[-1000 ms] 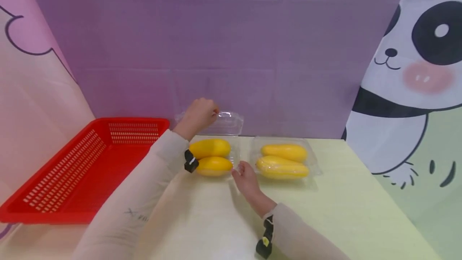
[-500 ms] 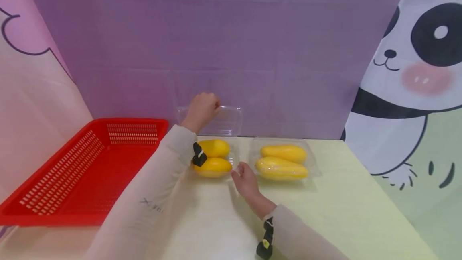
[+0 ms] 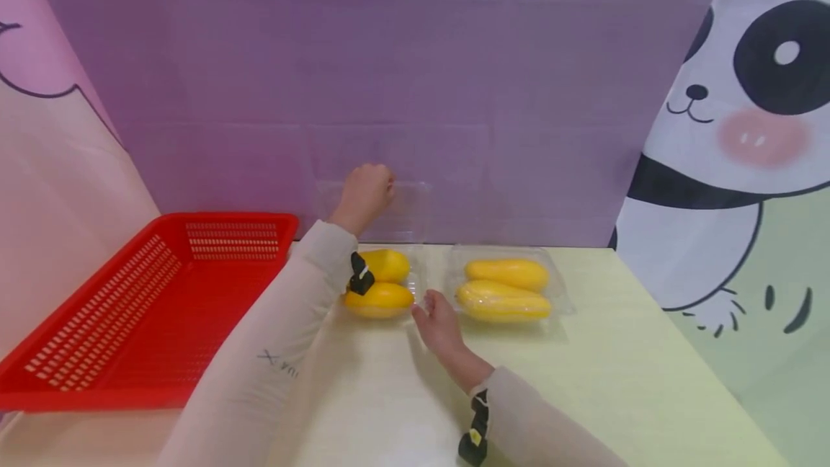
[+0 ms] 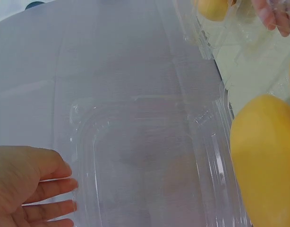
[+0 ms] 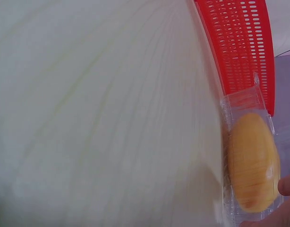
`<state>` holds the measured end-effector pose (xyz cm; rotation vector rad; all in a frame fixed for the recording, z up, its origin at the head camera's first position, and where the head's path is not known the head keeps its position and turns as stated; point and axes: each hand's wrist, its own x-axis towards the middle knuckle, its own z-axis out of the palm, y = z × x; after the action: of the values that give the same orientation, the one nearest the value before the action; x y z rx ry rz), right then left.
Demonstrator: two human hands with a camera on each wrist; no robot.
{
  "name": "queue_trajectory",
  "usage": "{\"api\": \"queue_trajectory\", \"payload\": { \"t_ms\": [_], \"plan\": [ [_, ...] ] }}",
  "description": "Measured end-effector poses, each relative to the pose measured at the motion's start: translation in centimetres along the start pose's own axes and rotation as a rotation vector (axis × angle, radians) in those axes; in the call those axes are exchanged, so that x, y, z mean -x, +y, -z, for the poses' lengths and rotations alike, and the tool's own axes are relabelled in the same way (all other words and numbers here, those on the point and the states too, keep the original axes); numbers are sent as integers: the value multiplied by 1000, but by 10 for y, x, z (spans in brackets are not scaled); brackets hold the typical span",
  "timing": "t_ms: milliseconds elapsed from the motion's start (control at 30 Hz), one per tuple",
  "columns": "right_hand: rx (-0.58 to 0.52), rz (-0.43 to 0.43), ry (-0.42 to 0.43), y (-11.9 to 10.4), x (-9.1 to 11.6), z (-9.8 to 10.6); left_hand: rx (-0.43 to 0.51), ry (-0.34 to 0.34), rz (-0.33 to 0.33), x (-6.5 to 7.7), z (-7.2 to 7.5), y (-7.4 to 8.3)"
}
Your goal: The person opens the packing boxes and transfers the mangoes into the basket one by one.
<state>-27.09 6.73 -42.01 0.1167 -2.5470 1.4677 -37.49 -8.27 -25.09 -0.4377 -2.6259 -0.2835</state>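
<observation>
A clear plastic clamshell box point(image 3: 420, 274) stands left of centre at the back of the table. Two smooth yellow mango-like fruits point(image 3: 379, 301) lie in it one behind the other; my left sleeve partly covers the rear one. Its lid point(image 4: 145, 161) stands raised against the purple backdrop. At the lid's far edge my left hand point(image 3: 365, 197) holds on with its fingertips, seen close up in the left wrist view. My right hand point(image 3: 444, 326) grips the box at its front right corner, thumb and fingers point(image 5: 287, 184) beside the front fruit in the right wrist view.
A second clear box point(image 3: 560, 283) with two longer yellow fruits point(image 3: 504, 301) stands just right of my right hand. To the left is a large red perforated basket point(image 3: 149, 316). The purple backdrop point(image 3: 402, 78) rises directly behind the boxes.
The lid has tilted further upright, its top edge rising in the head view. My left hand has moved up slightly with it. The right hand stays at the box's corner.
</observation>
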Motion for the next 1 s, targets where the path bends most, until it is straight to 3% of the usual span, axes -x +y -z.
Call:
{"api": "queue_trajectory", "payload": {
  "t_ms": [300, 567, 1000],
  "plan": [
    [-3, -21, -8, -3, 1, -1, 26, -46, 22, 1, -3, -3],
    [4, -1, -4, -2, 2, -1, 39, -218, 50, 0, -7, -7],
    [12, 14, 2, 2, 2, -4, 77, -233, -91, 11, -8, -17]
  ]
}}
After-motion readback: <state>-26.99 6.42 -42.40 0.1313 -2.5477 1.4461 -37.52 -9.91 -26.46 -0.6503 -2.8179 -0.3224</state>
